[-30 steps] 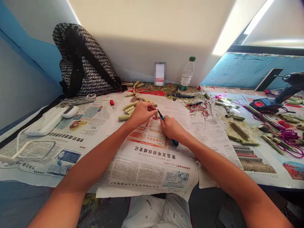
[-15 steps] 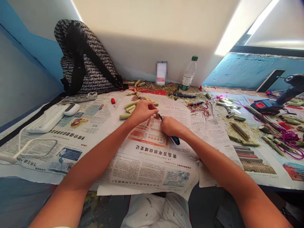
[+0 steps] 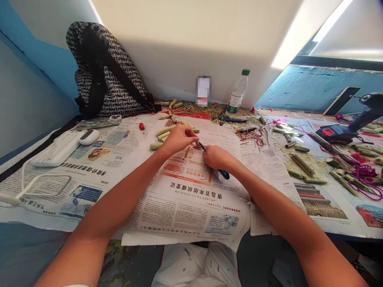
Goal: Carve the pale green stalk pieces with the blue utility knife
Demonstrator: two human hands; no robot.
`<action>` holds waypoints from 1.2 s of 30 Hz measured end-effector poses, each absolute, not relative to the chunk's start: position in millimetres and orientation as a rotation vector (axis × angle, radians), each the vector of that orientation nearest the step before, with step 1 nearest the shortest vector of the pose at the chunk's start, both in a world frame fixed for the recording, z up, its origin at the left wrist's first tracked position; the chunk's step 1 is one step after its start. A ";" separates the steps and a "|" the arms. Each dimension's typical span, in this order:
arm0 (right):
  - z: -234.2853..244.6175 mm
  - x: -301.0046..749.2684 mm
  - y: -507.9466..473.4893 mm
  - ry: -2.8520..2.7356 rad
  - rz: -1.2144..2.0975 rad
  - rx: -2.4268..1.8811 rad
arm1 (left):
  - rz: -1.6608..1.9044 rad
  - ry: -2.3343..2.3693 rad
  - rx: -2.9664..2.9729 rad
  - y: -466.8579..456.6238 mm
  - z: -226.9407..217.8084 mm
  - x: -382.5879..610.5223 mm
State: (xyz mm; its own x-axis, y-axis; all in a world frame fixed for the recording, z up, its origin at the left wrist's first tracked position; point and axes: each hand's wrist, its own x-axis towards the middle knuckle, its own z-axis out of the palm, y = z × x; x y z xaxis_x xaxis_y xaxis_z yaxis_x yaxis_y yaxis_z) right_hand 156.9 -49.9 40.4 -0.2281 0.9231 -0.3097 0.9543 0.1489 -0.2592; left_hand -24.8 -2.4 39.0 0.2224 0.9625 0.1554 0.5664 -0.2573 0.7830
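Observation:
My left hand (image 3: 177,139) pinches a small pale-green stalk piece (image 3: 197,143) against the newspaper (image 3: 185,199) at the table's middle. My right hand (image 3: 218,157) grips a blue-handled knife (image 3: 223,173); its dark tip touches the piece at my left fingertips. Most of the piece is hidden under my fingers. A small heap of cut green stalk sections (image 3: 163,134) lies just behind my left hand.
A patterned backpack (image 3: 101,75) leans at the back left, with a phone (image 3: 98,122), a white mouse (image 3: 86,136) and a power strip (image 3: 55,150) beside it. A water bottle (image 3: 237,93) stands at the back. Stalk pieces (image 3: 302,161), magenta string (image 3: 366,173) and a drill (image 3: 347,125) crowd the right.
Both hands stay at the same spot on the newspaper; the knife handle has swung slightly to the right. The view has shifted a little.

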 end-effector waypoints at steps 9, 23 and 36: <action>34.4 165.7 -56.2 2.304 -0.578 2.008 | 0.818 1.383 1.869 -0.6 42.1 -29.6; 54.9 221.2 -34.9 2.460 -0.257 2.798 | 1.095 1.114 1.811 -11.2 40.8 -14.6; 75.6 246.2 -12.2 2.618 -0.846 3.419 | 0.913 1.065 1.699 -26.2 36.0 -2.2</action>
